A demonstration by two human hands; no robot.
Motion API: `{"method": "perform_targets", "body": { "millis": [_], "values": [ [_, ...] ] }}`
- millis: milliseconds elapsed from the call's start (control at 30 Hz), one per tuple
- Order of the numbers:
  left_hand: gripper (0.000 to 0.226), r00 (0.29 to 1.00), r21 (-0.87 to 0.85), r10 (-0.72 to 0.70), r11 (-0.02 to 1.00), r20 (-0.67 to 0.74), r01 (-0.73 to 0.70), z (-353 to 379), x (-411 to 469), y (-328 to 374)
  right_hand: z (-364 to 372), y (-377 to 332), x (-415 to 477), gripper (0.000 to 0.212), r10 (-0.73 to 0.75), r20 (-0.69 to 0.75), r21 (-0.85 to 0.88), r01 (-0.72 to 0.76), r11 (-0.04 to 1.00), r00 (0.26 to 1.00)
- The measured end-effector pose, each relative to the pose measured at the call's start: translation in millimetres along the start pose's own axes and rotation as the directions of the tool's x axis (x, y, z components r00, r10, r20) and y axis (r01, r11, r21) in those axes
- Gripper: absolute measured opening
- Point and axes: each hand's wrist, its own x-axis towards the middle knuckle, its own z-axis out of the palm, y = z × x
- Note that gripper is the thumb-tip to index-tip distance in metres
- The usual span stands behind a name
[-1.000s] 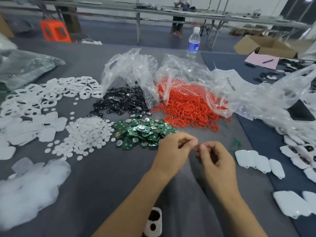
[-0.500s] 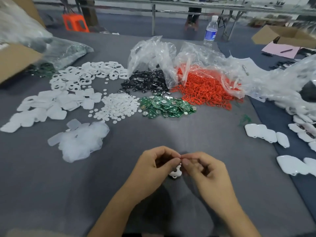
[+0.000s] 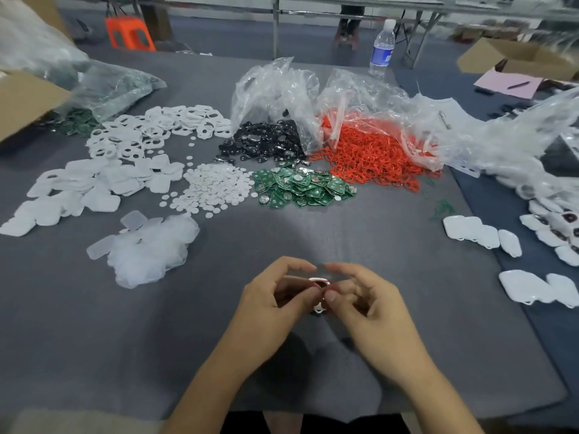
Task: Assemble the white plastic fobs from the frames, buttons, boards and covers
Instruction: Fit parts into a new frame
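At 6 o'clock on the table: both hands meet over the grey cloth with a white frame between them.
Left hand: thumb and curled fingers pinch the frame's left side, and the index finger arches over it.
Right hand: the thumb presses the frame's right edge, with the other fingers curled behind and the index finger arched over the top.
Frame: mostly hidden by the fingers. A red ring shows at its upper end. Whether it touches the cloth cannot be told.
Change, half a second: the two index tips were touching and covered the frame's top. They now stand narrowly apart, and the ring shows in the gap.
Change, one second: the hands were up toward 12 o'clock, close to the boards, pinching only a ring, while the frame lay alone at the near edge. Now the hands sit at the near edge and hold it.
Piles at 12 o'clock: boards, black buttons and loose rings spilling from clear bags.
Piles at 10 o'clock: frames, covers and white discs.
At 3 o'clock: finished fobs lie in rows.
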Motion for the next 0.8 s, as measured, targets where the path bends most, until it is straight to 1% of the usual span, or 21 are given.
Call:
{"method": "perform_targets", "body": {
  "millis": [67, 133, 233, 333, 400, 467, 567, 633, 733, 800],
  "values": [
    [0.03, 1.0, 0.051, 0.013, 0.999, 0.027, -0.014, -1.9, -1.2, -0.2, -1.3, 4.1, 0.4, 0.039, 0.004, 0.017, -0.063, -0.003, 0.998, 1.0],
    [0.03, 0.997, 0.156, 0.046, 0.986, 0.055, -0.054, -3.9, -2.0, -1.2, -0.2, 7.9, -0.4, 0.044, -0.006, 0.03, -0.122, 0.01, 0.992, 1.0],
    [0.026, 0.993, 0.305, 0.091, 0.946, 0.078, -0.11, -4.8, -1.8, -2.9, 2.7, 9.2, -3.9, 0.041, -0.033, 0.011, -0.153, 0.034, 0.988, 0.999],
    [0.029, 0.991, 0.341, 0.124, 0.93, 0.053, -0.135, -4.1, -2.9, -5.6, 1.4, 10.1, -8.9, 0.034, -0.041, 0.024, -0.163, 0.044, 0.986, 0.999],
    [0.033, 0.989, 0.363, 0.141, 0.92, 0.043, -0.147, -3.8, -4.1, -7.9, -0.2, 9.5, -10.5, 0.019, 0.002, 0.077, -0.117, 0.007, 0.993, 0.997],
    [0.037, 0.986, 0.387, 0.16, 0.907, 0.045, -0.165, -3.5, -5.0, -10.2, -2.3, 8.9, -9.2, 0.011, 0.025, 0.113, -0.093, -0.014, 0.996, 0.993],
    [0.039, 0.982, 0.432, 0.173, 0.882, 0.075, -0.189, -0.5, -5.9, -13.7, -4.9, 8.3, -4.9, 0.014, 0.009, 0.125, -0.123, 0.006, 0.992, 0.992],
    [0.037, 0.98, 0.434, 0.186, 0.879, 0.074, -0.2, 0.8, -6.7, -15.4, -6.3, 7.1, -1.9, 0.023, -0.004, 0.133, -0.142, 0.023, 0.99, 0.991],
    [0.048, 0.979, 0.466, 0.2, 0.863, 0.034, -0.193, -1.7, -6.4, -19.6, -13.4, 9.3, 6.6, 0.029, -0.061, 0.108, -0.259, 0.087, 0.962, 0.992],
    [0.059, 0.984, 0.525, 0.181, 0.838, -0.005, -0.151, -3.4, -4.9, -21.5, -19.6, 10.7, 14.7, 0.028, -0.108, 0.102, -0.379, 0.139, 0.915, 0.989]
  ]
}}
